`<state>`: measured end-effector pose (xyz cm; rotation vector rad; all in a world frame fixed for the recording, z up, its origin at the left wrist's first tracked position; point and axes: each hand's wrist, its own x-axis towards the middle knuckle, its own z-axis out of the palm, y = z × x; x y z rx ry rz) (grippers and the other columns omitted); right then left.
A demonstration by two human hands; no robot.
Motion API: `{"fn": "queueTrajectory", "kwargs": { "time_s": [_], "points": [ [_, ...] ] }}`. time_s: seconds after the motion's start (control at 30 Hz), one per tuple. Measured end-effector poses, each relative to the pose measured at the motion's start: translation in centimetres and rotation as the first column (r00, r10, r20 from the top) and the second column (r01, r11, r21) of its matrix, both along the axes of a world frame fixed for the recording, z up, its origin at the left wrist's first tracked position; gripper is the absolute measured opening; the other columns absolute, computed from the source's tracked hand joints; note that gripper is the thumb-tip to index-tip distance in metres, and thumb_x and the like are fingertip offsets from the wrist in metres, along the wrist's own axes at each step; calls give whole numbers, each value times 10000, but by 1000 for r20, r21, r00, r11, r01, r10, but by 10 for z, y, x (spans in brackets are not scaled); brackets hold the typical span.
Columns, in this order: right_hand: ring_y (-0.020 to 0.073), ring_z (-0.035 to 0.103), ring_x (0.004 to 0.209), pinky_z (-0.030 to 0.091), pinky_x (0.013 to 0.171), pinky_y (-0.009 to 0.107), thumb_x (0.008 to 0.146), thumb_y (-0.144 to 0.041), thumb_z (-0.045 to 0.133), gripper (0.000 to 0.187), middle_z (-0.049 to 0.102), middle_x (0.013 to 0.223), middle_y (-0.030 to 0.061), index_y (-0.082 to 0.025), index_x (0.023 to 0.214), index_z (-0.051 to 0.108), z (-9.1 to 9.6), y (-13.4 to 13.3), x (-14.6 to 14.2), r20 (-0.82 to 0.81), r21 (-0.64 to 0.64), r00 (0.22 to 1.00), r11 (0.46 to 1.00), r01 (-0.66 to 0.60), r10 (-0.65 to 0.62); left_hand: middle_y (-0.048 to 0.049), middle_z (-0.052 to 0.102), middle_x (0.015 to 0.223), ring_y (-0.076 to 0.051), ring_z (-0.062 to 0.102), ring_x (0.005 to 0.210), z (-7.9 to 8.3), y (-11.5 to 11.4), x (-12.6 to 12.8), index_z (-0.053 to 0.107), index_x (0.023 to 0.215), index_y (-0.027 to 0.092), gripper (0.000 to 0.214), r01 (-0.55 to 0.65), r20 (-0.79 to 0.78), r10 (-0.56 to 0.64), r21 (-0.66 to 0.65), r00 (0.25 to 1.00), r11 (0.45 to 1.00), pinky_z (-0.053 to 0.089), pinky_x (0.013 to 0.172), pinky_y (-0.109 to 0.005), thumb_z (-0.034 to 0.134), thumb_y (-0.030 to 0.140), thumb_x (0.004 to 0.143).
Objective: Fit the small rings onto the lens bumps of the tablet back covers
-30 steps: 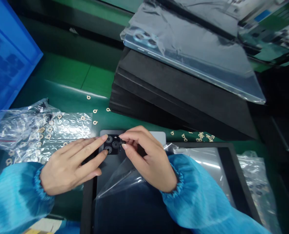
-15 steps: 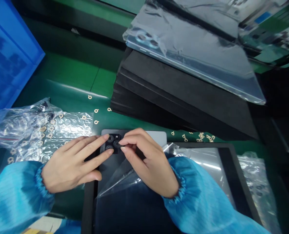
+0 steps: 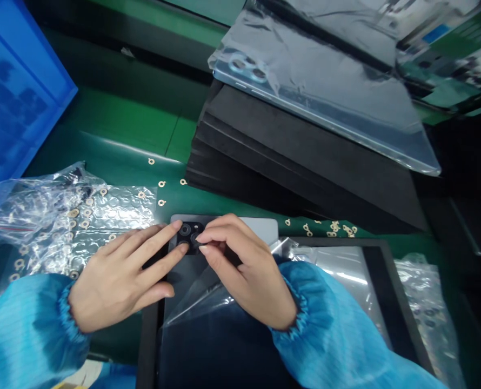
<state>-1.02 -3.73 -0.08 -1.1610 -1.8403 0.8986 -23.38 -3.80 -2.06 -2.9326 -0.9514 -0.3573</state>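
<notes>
A large dark grey panel, shaped like the back of a phone or tablet, lies in front of me with a black camera module near its upper left corner. My left hand rests with fingers spread, two fingertips on the module's left side. Thumb and forefinger of my right hand are pinched together at the module's right-hand lens; what lies between them is too small to make out. Clear film, partly peeled back, lies over the panel beneath my right hand.
Stacked black foam sheets bear a film-wrapped blue panel. A blue bin stands at left, near a clear plastic bag and bubble wrap. Small gold tabbed rings are scattered about the green mat.
My left hand has shifted very slightly, its fingertips still on the module. The right hand's pinch at the lens is almost unchanged. The whole view has drifted a little.
</notes>
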Motion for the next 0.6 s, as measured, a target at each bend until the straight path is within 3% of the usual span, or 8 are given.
{"fn": "queueTrajectory", "kwargs": {
  "time_s": [0.2,0.37,0.6],
  "points": [
    [130,581,801,520,726,277,901,-83,506,222,568,926,20,-221,1070,543,-3,0,-3,-21,-33,999,999,29,-30,-133,419,1473,-306,478,1279,0,-5,-2,484,1342,189,438,1,7,-1,-14,1000,1000,464,948,-446,426,403,963],
    [158,585,879,519,771,308,934,-111,473,135,587,935,48,-204,938,571,-4,1,-6,68,48,998,999,-4,1,-134,452,1450,-305,487,1275,-3,-5,-5,500,1323,169,425,15,31,-16,19,999,1000,453,961,-434,429,389,966],
    [164,564,915,505,820,306,927,-84,484,138,580,951,72,-170,934,592,-7,0,-8,135,96,990,994,-45,32,-136,487,1421,-317,512,1243,-4,-4,-3,500,1320,145,442,15,39,-16,14,999,1000,462,929,-442,415,399,969]
  ]
}}
